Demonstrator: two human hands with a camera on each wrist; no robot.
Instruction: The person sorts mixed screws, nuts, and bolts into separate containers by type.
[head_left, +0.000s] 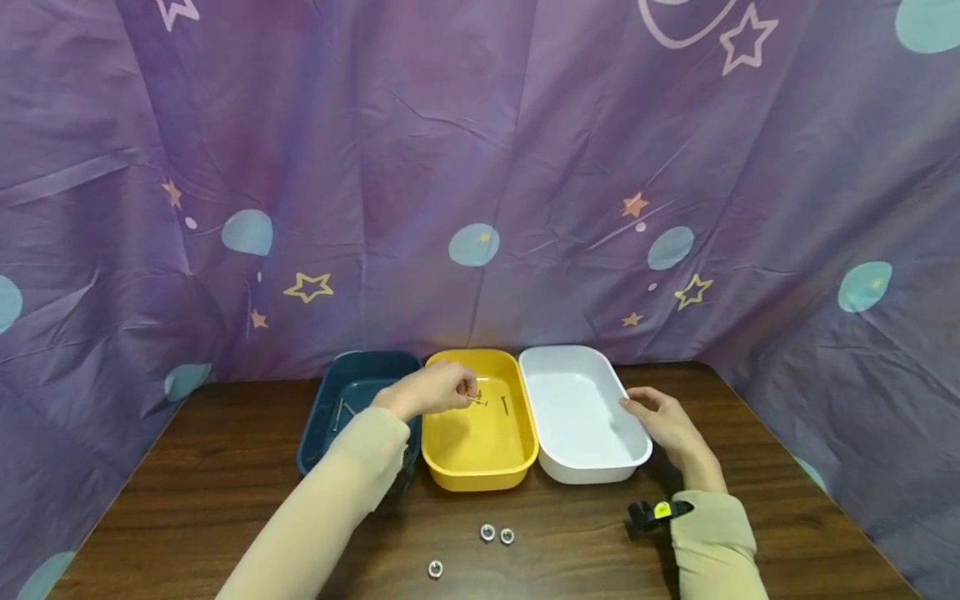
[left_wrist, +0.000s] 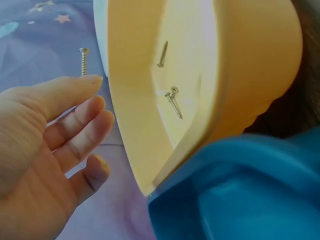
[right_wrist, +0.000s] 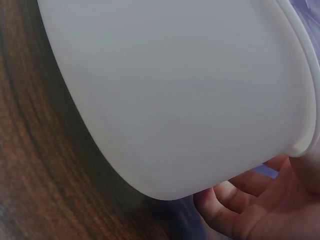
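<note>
My left hand (head_left: 442,388) is over the yellow tray (head_left: 480,481) and pinches a small metal screw (left_wrist: 84,62) between thumb and forefinger. The screw's head points away from the fingertips in the left wrist view. Inside the yellow tray lie a single screw (left_wrist: 163,54) and a crossed pair of screws (left_wrist: 174,106). At the right side of the white tray (head_left: 585,473), my right hand (head_left: 671,425) holds the rim, thumb at the top edge and fingers bent against the outer wall.
The dark blue tray (head_left: 306,446) stands left of the yellow one, partly hidden by my left arm, with screws (head_left: 337,415) in it. Near the front of the wooden table (head_left: 570,558) lie three nuts (head_left: 487,532). A purple patterned cloth (head_left: 480,167) hangs behind the trays.
</note>
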